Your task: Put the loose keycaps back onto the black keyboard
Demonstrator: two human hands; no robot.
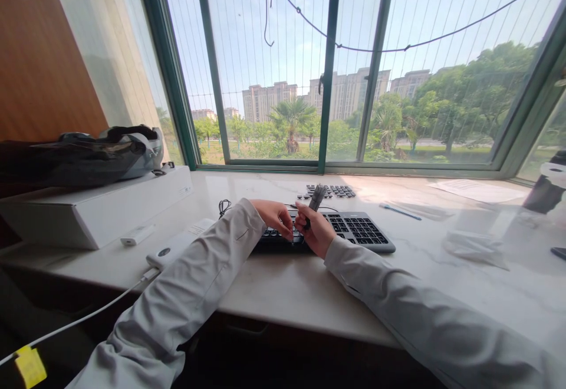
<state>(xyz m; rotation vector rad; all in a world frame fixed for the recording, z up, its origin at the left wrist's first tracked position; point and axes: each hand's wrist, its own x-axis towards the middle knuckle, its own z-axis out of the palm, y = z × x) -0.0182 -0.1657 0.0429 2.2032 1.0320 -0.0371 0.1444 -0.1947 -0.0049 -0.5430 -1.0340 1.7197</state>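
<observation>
Both hands meet over the keyboard (354, 230): right hand (316, 233) closed around a small grey tool (316, 197), light and rigid; left hand (278, 217) pinches near its base, contents unclear.

At my ten o'clock a white box (95, 212) sits on the bench (283, 283), with a dark bag (79, 156) on top. A small white adapter (137, 234) lies just before it. At two o'clock lies a blue pen (400, 211), and past it a sheet of paper (475, 190). A crumpled tissue (473, 246) rests at three o'clock.
</observation>
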